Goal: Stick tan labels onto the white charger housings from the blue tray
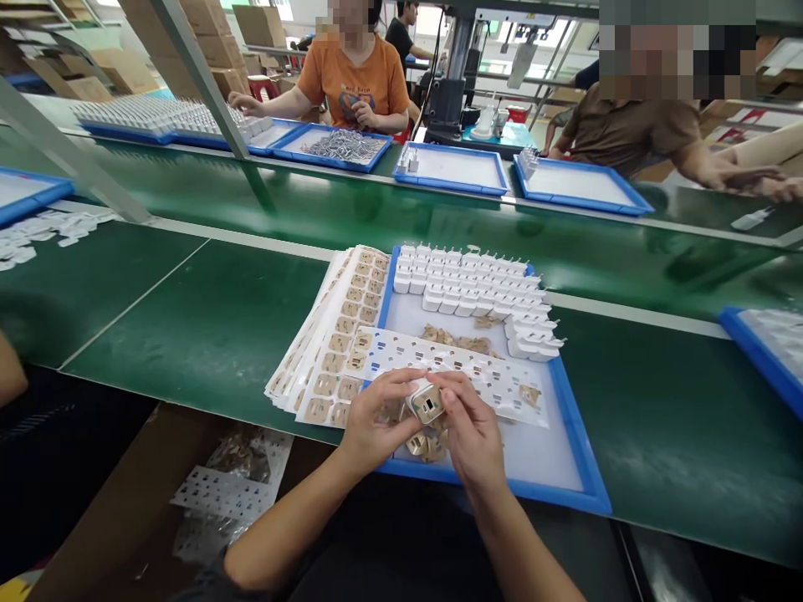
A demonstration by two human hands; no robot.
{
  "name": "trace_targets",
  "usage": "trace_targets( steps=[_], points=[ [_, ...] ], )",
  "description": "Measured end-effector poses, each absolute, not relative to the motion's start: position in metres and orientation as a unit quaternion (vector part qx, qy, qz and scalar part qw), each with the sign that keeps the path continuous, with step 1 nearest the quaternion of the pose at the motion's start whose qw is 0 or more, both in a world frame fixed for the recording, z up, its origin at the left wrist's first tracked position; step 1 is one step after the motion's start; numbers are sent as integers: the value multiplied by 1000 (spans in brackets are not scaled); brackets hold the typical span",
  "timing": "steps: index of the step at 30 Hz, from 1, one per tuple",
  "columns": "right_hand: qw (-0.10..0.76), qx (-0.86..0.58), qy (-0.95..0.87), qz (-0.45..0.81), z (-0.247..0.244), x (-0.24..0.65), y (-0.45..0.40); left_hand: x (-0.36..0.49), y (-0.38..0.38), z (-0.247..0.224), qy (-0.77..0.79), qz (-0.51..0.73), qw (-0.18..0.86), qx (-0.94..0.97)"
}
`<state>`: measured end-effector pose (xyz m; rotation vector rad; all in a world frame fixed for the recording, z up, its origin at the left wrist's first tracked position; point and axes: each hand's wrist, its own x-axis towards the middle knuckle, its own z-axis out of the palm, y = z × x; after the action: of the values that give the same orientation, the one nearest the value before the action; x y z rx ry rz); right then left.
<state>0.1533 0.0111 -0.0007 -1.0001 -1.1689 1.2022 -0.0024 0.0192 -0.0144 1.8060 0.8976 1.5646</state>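
A white charger [426,403] with a tan sticker around its port openings is held between my two hands, above a blue-rimmed tray [574,435]. My left hand [376,418] grips its left side with fingers and thumb. On the right side, the fingertips of my right hand [472,422] press against it. A partly used sticker sheet [511,385] lies across the tray, just behind my hands. Rows of white chargers [467,280] stand at the tray's back. Tan paper scraps [461,339] lie behind the sheet and beneath my hands.
A stack of sticker sheets [329,351] lies left of the tray. Beyond the green bench [144,309] are a conveyor [301,205] and more blue trays [448,167]. Two people sit across from me. A slanted metal post [197,75] crosses the left side. Used sheets [226,493] lie below the bench edge.
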Motion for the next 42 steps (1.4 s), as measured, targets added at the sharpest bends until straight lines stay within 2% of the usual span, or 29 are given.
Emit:
trace_targets(
  steps=[7, 19, 25, 30, 32, 37, 42],
  points=[
    [578, -397, -494, 514, 13, 143, 9, 1, 20, -9, 331, 588, 190, 713],
    [602, -402, -443, 529, 13, 139, 8, 0, 19, -11, 320, 575, 153, 738],
    [598, -393, -448, 537, 13, 140, 7, 1, 17, -12, 302, 603, 183, 715],
    [536, -370, -509, 562, 14, 155, 8, 0, 17, -16, 317, 611, 265, 676],
    [516, -380, -551, 534, 18, 163, 10, -1, 17, -17, 325, 605, 280, 670],
    [481, -442, -670, 353, 37, 177, 20, 0, 18, -16, 314, 586, 270, 696],
    [451, -407, -767, 205, 45, 179, 27, 0, 17, -14, 314, 579, 287, 696]
  ],
)
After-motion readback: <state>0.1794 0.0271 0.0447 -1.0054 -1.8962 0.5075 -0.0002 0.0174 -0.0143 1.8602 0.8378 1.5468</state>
